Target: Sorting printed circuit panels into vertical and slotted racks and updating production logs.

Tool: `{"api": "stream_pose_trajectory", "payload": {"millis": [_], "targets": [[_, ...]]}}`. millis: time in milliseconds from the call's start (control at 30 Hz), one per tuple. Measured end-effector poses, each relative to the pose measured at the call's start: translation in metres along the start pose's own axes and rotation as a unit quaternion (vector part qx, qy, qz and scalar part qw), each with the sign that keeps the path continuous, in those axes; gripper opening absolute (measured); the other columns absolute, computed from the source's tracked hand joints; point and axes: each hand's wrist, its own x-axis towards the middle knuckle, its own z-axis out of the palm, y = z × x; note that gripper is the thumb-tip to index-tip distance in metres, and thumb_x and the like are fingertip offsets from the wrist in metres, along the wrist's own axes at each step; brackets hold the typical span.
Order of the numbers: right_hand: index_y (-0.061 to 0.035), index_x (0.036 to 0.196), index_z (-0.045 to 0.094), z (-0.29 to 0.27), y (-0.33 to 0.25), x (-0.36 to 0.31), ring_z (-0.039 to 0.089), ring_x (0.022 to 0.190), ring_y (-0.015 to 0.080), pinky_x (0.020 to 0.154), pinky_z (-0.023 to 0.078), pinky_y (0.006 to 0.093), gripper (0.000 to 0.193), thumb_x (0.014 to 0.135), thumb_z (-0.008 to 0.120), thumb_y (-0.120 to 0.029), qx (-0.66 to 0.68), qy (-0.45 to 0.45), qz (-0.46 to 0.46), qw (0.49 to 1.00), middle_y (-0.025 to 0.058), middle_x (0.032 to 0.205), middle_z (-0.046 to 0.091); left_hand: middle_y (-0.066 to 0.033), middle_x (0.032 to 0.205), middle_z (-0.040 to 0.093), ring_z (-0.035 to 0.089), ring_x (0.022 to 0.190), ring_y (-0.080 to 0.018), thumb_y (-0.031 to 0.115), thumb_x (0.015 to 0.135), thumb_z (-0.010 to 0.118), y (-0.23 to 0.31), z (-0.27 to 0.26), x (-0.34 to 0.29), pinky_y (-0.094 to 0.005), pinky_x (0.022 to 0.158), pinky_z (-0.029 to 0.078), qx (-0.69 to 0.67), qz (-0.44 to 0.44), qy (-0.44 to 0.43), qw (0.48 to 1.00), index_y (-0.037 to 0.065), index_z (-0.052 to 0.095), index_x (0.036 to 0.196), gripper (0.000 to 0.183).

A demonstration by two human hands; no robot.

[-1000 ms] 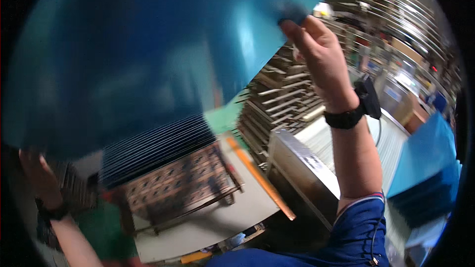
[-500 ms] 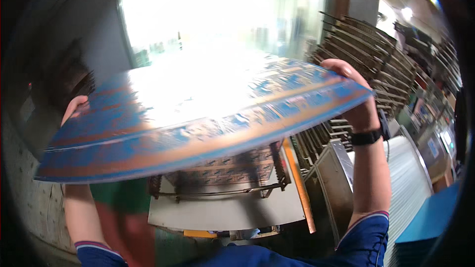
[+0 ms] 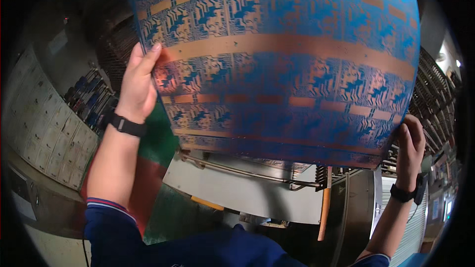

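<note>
A large circuit board panel (image 3: 277, 76), copper-coloured with blue traces in repeating rows, is held up before me, its patterned face toward me. My left hand (image 3: 141, 81) grips its left edge, the thumb lying on the face and the other fingers mostly hidden behind. Lower down on the opposite side, my right hand (image 3: 411, 143) is closed on the panel near its bottom right corner. Below the panel, a metal rack (image 3: 247, 172) partly shows on a white tabletop (image 3: 237, 193); the panel hides most of it.
Racks of slatted metal (image 3: 435, 104) stand at the right, beside a metal cabinet (image 3: 358, 207). Pale lockers (image 3: 49, 118) line the left. An orange strip (image 3: 324, 207) runs along the table's right edge. The floor is green and red (image 3: 148, 183).
The panel has swung from nearly flat to upright, its face now toward me. My left hand has risen and moved right; my right hand has dropped lower and moved right.
</note>
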Motion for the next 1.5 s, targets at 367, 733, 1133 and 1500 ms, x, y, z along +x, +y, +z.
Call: {"api": "stream_pose_trajectory", "payload": {"millis": [367, 733, 1133, 1500], "targets": [[-0.0023, 0.115, 0.061, 0.040, 0.041, -0.045, 0.055, 0.074, 0.0067, 0.068, 0.047, 0.0222, 0.021, 0.103, 0.053, -0.018, -0.048, 0.095, 0.064, 0.992, 0.0004, 0.091, 0.063, -0.0064, 0.126, 0.060, 0.055, 0.115, -0.0174, 0.008, 0.099, 0.056, -0.070, -0.019, -0.012, -0.0350, 0.105, 0.039, -0.054, 0.142, 0.028, 0.988, 0.005, 0.054, 0.126, 0.028], [-0.0006, 0.121, 0.055, 0.087, 0.068, -0.068, 0.057, 0.079, 0.0096, 0.071, 0.048, 0.0249, 0.020, 0.102, 0.050, -0.004, 0.001, 0.092, 0.103, 0.990, 0.0034, 0.093, 0.060, -0.0074, 0.129, 0.057, 0.051, 0.118, -0.0170, 0.009, 0.096, 0.060, -0.113, -0.061, -0.011, -0.0348, 0.106, 0.037, -0.029, 0.129, 0.033, 0.991, 0.004, 0.050, 0.129, 0.035], [0.0016, 0.112, 0.060, 0.123, 0.093, -0.063, 0.060, 0.084, 0.0081, 0.076, 0.050, 0.0242, 0.025, 0.091, 0.050, 0.009, -0.008, 0.096, 0.102, 0.990, 0.0038, 0.091, 0.065, -0.0046, 0.130, 0.050, 0.047, 0.109, -0.0141, 0.023, 0.103, 0.051, -0.134, -0.077, -0.047, -0.0357, 0.101, 0.037, 0.006, 0.061, 0.118, 0.991, 0.002, 0.037, 0.138, 0.043], [-0.0004, 0.107, 0.061, 0.128, 0.125, -0.083, 0.063, 0.074, 0.0184, 0.069, 0.050, 0.0313, 0.016, 0.092, 0.057, 0.001, -0.093, 0.116, 0.115, 0.982, 0.0132, 0.081, 0.062, -0.0005, 0.109, 0.059, 0.043, 0.061, -0.0005, 0.027, 0.106, 0.047, -0.139, -0.052, -0.046, -0.0204, 0.049, 0.035, -0.049, 0.068, 0.221, 0.972, 0.007, 0.008, 0.157, 0.067]]}}
